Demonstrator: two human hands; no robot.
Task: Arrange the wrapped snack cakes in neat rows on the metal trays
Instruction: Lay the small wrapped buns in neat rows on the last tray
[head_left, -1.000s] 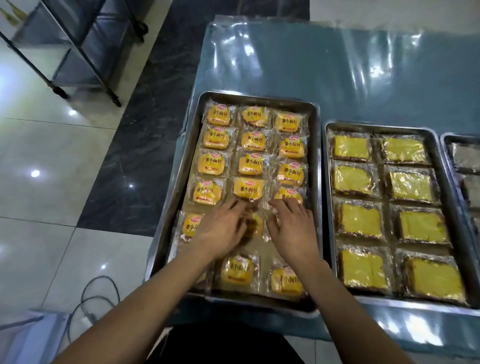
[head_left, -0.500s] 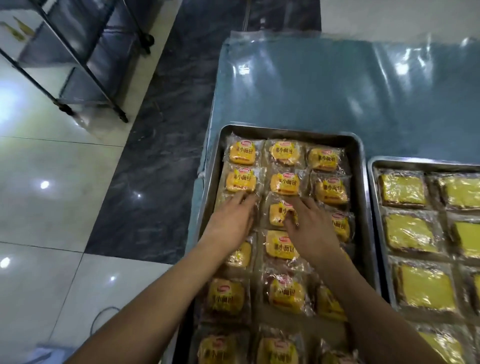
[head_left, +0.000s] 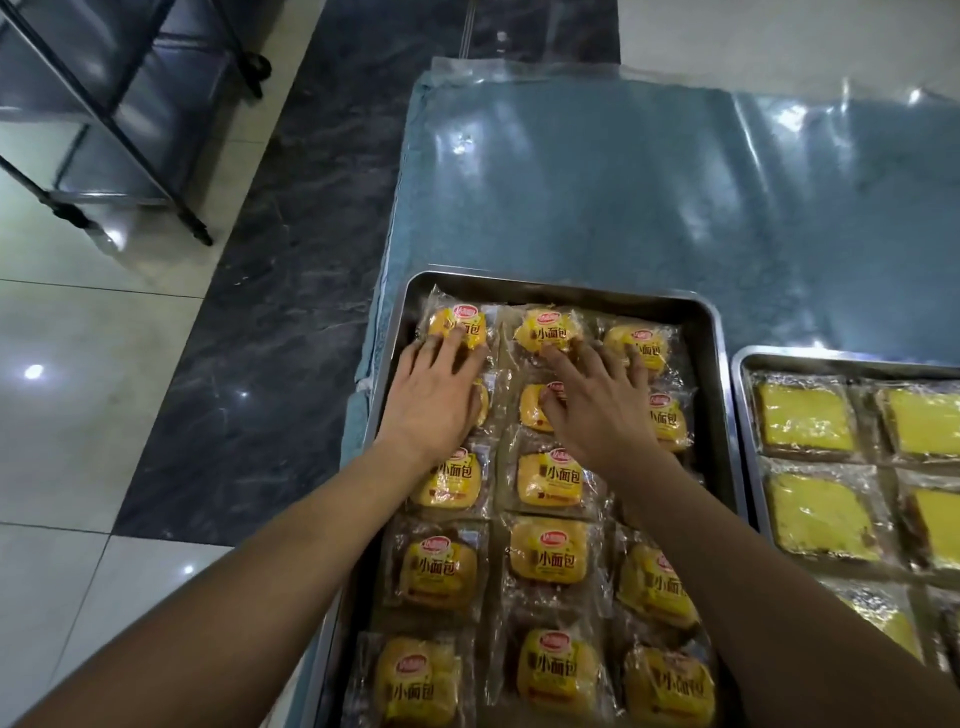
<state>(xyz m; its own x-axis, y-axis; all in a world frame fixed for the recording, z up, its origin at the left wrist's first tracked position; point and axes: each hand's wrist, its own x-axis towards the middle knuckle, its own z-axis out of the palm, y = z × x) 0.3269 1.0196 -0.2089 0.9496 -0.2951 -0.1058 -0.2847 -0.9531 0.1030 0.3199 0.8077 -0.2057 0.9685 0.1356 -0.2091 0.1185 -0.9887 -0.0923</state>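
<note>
Head view shows the left hand (head_left: 434, 397) and right hand (head_left: 597, 410) pressing flat, fingers spread, gripping nothing, on snack cakes (head_left: 545, 338) at the tray's (head_left: 719, 364) far edge; next, probably, squaring that row.

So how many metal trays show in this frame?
2. The left tray holds the small wrapped cakes under both hands; the right tray, beside it, holds flat yellow cakes and is cut off by the frame edge.

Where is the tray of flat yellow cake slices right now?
In the head view, the tray of flat yellow cake slices sits at the right edge of the blue table, directly right of the tray of snack cakes under both hands.
</note>
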